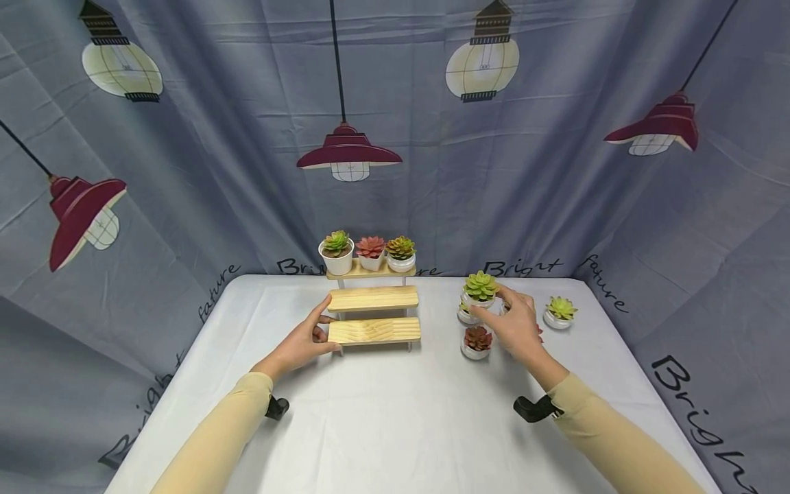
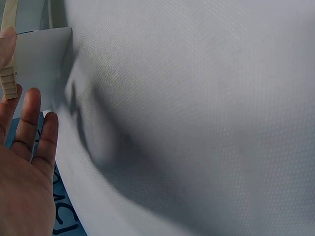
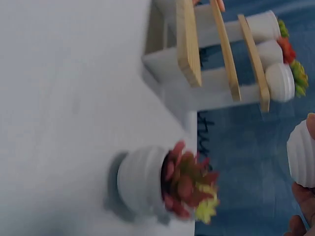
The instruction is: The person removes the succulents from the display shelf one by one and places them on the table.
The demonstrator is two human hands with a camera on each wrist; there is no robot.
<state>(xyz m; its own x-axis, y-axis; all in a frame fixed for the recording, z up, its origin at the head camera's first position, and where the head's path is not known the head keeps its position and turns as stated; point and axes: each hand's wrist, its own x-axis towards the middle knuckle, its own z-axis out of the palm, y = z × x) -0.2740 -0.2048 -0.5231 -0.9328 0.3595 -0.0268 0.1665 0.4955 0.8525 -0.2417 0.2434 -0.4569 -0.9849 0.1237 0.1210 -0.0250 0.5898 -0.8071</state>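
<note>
My left hand (image 1: 302, 340) is at the left end of a tiered plant stand with wooden boards (image 1: 374, 331), thumb and forefinger gripping there while the other fingers are loosely bent. In the left wrist view a wooden board end (image 2: 8, 81) shows between thumb and forefinger. My right hand (image 1: 517, 325) pinches a green potted succulent (image 1: 480, 288) by its white pot (image 3: 301, 155), raised above the table. Behind it another green succulent (image 1: 464, 312) is partly hidden. Just in front stands a dark red succulent (image 1: 477, 342); my right hand partly covers other pots.
On the stand's top board sit a green succulent in a larger white pot (image 1: 337, 254), a red one (image 1: 371, 252) and a yellow-green one (image 1: 400, 254). At the right is a light green succulent (image 1: 559, 313). A grey-blue curtain (image 1: 420, 206) hangs behind the white table (image 1: 395, 418).
</note>
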